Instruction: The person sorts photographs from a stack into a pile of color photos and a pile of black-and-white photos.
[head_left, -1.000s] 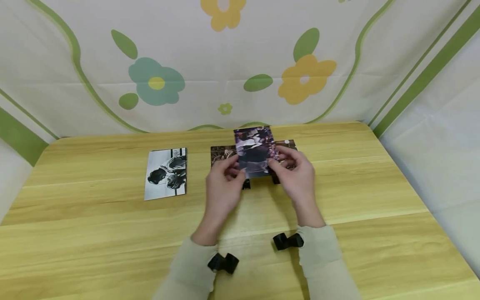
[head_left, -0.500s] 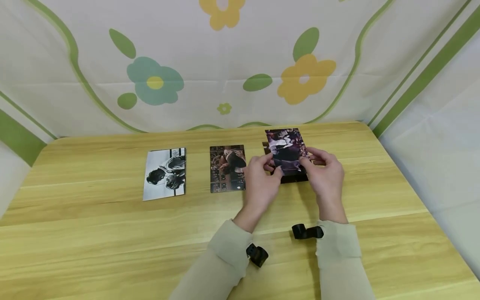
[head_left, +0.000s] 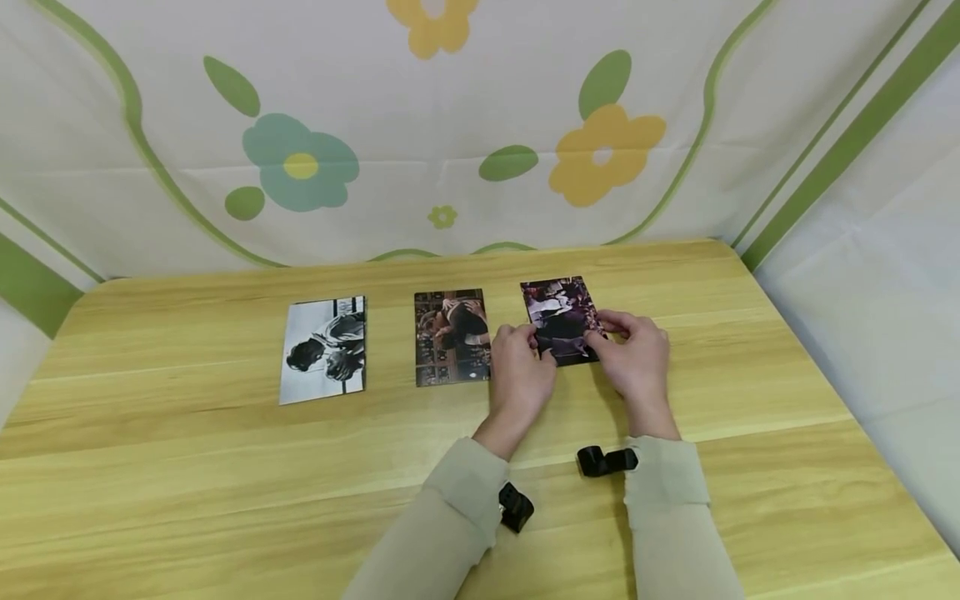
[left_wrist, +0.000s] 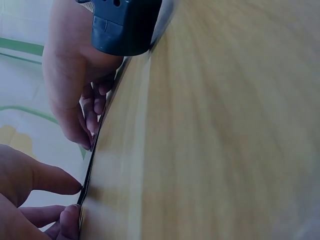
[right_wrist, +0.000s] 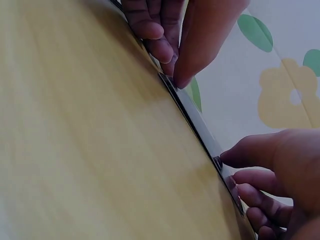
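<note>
A glossy photo card [head_left: 562, 317] with a dark purple stage-like picture lies at the right of the row, low against the tabletop. My left hand [head_left: 521, 371] pinches its lower left corner between thumb and fingers. At the right edge, my right hand [head_left: 633, 354] holds it, thumb on the face. The right wrist view shows the card's thin dark edge [right_wrist: 200, 135] close along the wood, a thumb from each hand upon it. A brown-toned photo card [head_left: 452, 337] lies just left of my left hand, and a black-and-white photo card [head_left: 324, 350] farther left.
The wood-grain table [head_left: 225, 483] runs back to a white cloth [head_left: 420, 125] printed with flowers and green bands. Black wrist-worn devices [head_left: 606, 461] stick out inward from both sleeves, close over the table.
Both hands have carried the purple photo card rightward from above the brown one, then lowered it onto the dark card at the right, which it now covers.
</note>
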